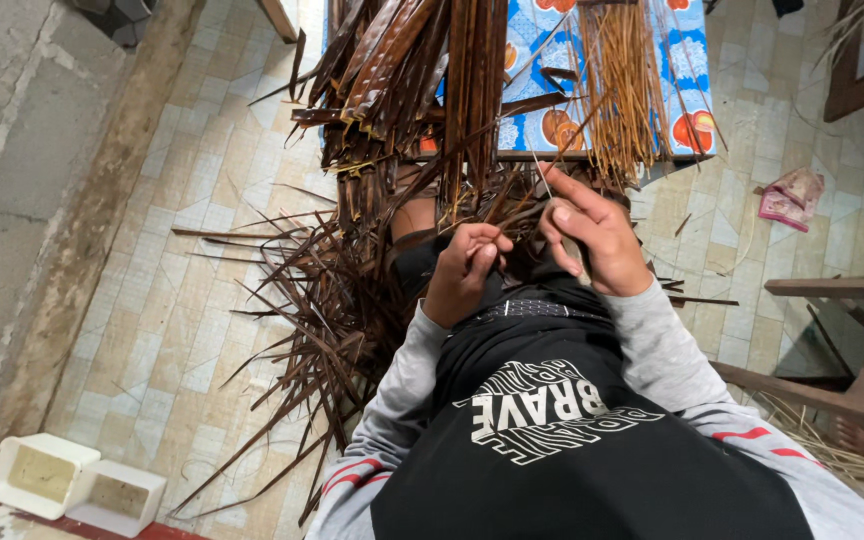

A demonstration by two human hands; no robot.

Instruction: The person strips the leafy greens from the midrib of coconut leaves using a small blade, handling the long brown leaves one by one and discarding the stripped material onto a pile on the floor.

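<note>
Down at the far left, two white square tubs (70,484) sit on the floor edge, well apart from the work. Next over, a big heap of dark brown leaf strips (327,300) fans across the tiled floor (182,280), likely dropped there so it stays off the lap but within reach. Longer dark fronds (392,70) hang over the table edge above it. In the middle, the person's left hand (464,272) is curled tight around one dark strip (512,205), probably to keep it taut. The right hand (592,235) pinches a thin pale rib (542,178) near the same strip, fingers bent, looks like it's peeling it away. Behind sits a bundle of tan ribs (620,90) on the blue patterned tablecloth (687,80). Further right, a pink rag (792,197) lies on the tiles, and wooden furniture (852,395) crowds that elbow.
</note>
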